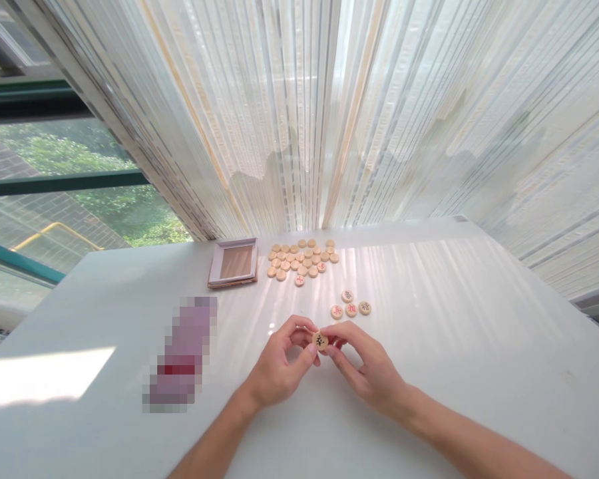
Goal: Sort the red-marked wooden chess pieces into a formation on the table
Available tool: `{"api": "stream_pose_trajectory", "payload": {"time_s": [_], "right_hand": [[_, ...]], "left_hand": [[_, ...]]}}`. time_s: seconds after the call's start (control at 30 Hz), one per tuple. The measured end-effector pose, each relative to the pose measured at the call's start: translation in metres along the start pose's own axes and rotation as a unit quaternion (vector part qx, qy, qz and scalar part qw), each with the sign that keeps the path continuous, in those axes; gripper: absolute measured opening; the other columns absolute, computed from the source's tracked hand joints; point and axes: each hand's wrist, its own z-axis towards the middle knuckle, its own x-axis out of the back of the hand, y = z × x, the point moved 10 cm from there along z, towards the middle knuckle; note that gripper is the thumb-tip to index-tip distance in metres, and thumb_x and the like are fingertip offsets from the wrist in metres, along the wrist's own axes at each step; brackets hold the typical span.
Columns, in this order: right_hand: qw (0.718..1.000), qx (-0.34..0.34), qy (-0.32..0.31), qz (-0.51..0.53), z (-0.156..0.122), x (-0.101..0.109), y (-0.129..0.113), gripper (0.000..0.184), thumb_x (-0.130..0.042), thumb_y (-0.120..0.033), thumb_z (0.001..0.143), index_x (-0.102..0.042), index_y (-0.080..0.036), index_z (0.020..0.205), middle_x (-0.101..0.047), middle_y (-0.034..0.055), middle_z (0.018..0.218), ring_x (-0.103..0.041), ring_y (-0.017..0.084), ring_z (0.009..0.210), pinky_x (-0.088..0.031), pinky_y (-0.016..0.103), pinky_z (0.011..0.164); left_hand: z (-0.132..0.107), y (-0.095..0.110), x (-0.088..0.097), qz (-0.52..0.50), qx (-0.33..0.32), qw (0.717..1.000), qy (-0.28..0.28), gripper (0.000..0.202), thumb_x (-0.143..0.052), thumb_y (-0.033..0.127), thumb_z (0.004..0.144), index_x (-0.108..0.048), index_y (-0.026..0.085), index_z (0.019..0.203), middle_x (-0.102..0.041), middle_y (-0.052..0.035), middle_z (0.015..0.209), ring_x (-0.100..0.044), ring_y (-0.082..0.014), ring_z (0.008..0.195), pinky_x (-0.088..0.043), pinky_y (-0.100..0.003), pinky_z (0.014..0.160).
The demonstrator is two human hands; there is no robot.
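Between both hands is a round wooden Chinese chess piece [320, 341], its black character turned up toward me. My left hand [285, 362] pinches it from the left side. From the right, the fingertips of my right hand [364, 364] grip the same piece. Just beyond the hands lie a few face-up pieces: a red-marked piece [337, 311], another red-marked piece [351, 310], a black-marked piece [364, 308] and a black-marked piece [347, 296]. Farther back spreads a cluster of chess pieces [294, 257], mostly showing blank tops; a red-marked piece [300, 281] sits at its front.
A shallow open box [255, 263] stands at the back left, beside the cluster. Left of my hands lies a pixelated purple item [187, 346]. The white table [454, 372] meets a striped curtain [299, 120] at its far edge, with a window [80, 153] at left.
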Motion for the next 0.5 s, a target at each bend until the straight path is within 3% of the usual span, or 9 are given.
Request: {"api": "stream_pose_trajectory", "payload": {"time_s": [0.5], "right_hand": [[1.0,-0.019,0.01,-0.008,0.0009,0.0039,0.0022,0.023,-0.053,-0.016,0.097,-0.058,-0.024,0.118,-0.067,0.0052,0.102,-0.063,0.017,0.084,-0.053,0.033,0.076]], "left_hand": [[0.0003,0.0094,-0.0015,0.037,-0.025,0.999,0.011,0.018,-0.061,0.022,0.094,-0.054,0.02,0.11,-0.064,-0.0038,0.096,-0.064,-0.0147,0.081,-0.055,-0.029,0.078]]}}
